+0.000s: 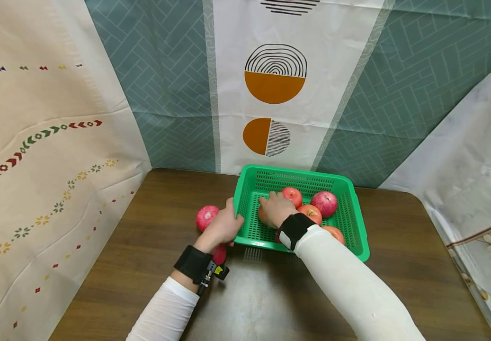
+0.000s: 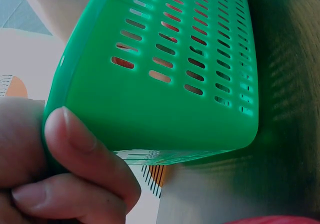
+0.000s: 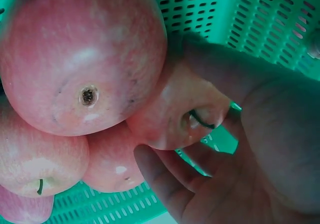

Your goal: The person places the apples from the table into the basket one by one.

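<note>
A green perforated plastic basket [image 1: 300, 171] stands on the table with several red apples in its middle and right part. My left hand [image 1: 225, 223] grips its left front rim; in the left wrist view the thumb and fingers pinch the basket's edge [image 2: 150, 103]. Inside the basket, my right hand [image 1: 278, 210] has its thumb and fingers curled round an apple [image 3: 172, 116] with a dark green stem. That apple touches a larger apple [image 3: 82, 58] in the right wrist view. My right hand partly covers the apples under it in the head view.
Left of the basket a pinkish-red apple [image 1: 207, 217] lies on the brown table [image 1: 121, 289]. Another apple [image 1: 219, 254] sits by my left wrist, partly hidden. A patterned cloth [image 1: 173, 94] hangs behind the table, and pale cloths flank it on both sides.
</note>
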The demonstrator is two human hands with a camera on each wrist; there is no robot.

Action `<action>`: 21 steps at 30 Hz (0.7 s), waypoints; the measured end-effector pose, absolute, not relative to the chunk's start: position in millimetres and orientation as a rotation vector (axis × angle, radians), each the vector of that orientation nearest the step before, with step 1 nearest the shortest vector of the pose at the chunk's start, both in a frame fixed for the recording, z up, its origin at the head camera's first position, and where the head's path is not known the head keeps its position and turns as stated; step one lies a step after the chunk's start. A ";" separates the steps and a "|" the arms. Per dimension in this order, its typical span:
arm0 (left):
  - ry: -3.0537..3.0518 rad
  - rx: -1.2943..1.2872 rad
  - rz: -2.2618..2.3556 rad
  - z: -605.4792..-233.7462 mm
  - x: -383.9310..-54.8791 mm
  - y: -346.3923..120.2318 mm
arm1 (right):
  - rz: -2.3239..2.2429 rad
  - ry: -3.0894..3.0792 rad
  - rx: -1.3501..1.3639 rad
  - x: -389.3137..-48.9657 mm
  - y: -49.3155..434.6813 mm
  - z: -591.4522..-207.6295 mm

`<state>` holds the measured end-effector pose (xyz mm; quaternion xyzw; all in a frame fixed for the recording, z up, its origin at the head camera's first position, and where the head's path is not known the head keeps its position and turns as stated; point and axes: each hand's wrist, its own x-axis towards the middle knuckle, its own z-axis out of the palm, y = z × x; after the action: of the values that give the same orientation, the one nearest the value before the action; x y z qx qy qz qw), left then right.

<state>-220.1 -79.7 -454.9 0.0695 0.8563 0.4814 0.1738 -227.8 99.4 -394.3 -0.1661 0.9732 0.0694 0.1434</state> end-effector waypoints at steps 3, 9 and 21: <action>2.430 0.203 1.363 -454.7 -219.9 -79.5 | 0.203 2.800 -0.473 -229.5 100.6 -396.1; 2.434 0.197 1.370 -454.9 -220.4 -78.7 | 0.207 2.780 -0.481 -228.7 102.9 -396.0; 2.428 0.208 1.379 -454.4 -219.6 -78.8 | 0.073 2.742 -0.481 -228.6 113.0 -389.3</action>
<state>-219.6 -78.8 -454.4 0.0733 0.8545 0.4853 0.1702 -228.6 113.0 -389.3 -0.1702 0.9689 0.0260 0.1776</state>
